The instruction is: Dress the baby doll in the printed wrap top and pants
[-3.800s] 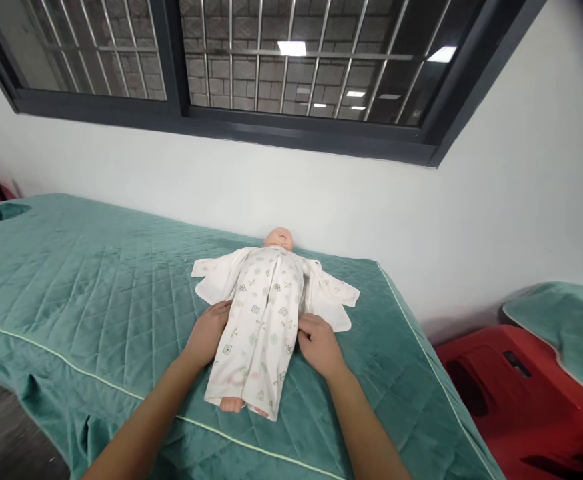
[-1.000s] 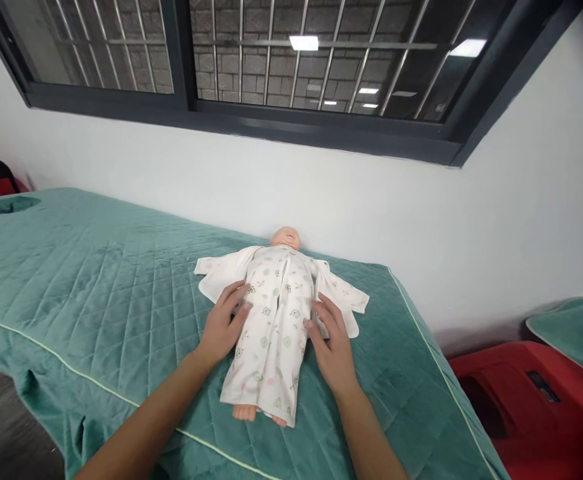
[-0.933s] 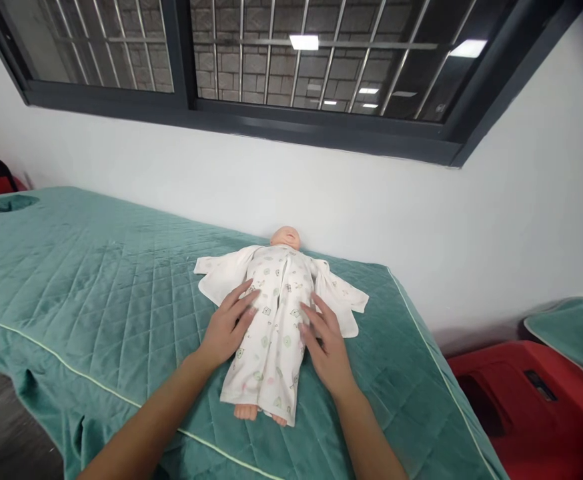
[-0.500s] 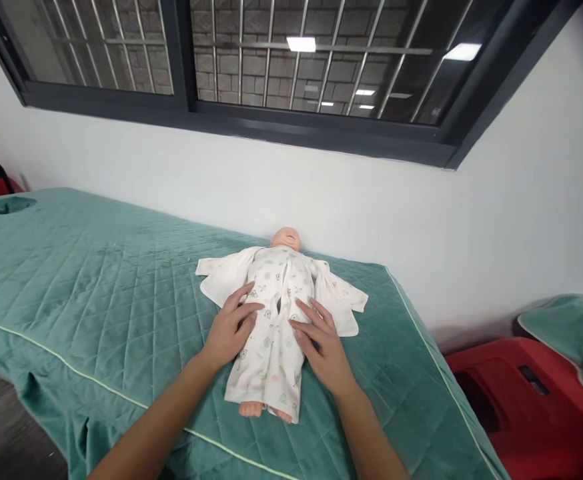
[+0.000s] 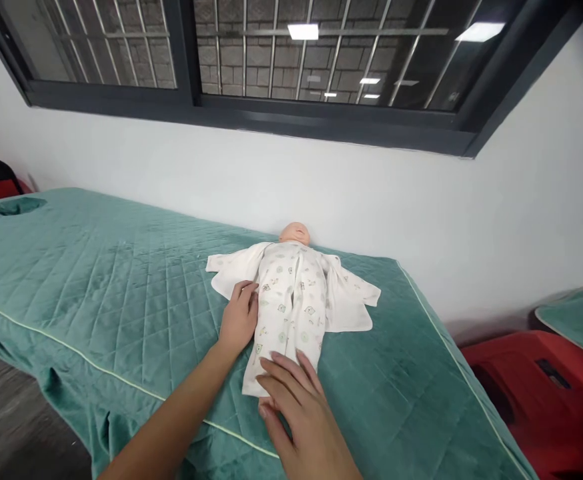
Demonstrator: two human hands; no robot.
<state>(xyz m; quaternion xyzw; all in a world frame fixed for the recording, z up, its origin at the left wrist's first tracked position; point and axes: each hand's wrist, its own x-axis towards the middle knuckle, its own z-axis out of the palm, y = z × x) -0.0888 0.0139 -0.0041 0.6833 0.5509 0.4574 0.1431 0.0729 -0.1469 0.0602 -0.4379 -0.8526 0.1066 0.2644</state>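
A baby doll [image 5: 295,233] lies on its back on the green quilted bed, its head toward the wall. White printed baby clothes [image 5: 291,300] cover its body and legs, with a front opening down the middle and a white top [image 5: 349,300] spread out at both sides. My left hand [image 5: 240,317] rests against the side of the clothes at the doll's hip, fingers bent, the tips partly hidden at the cloth. Over the lower legs lies my right hand [image 5: 294,400], its fingers stretched out and apart, covering most of the feet.
The green bed [image 5: 121,287] runs along a white wall below a dark-framed barred window [image 5: 321,120]. At its far left is a round hole [image 5: 19,205]. A red plastic stool [image 5: 536,393] with green cloth [image 5: 579,320] stands to the right.
My right hand has moved down from the doll's thigh to its lower legs. My left hand has shifted from on top of the clothes to their side. The view has tilted slightly.
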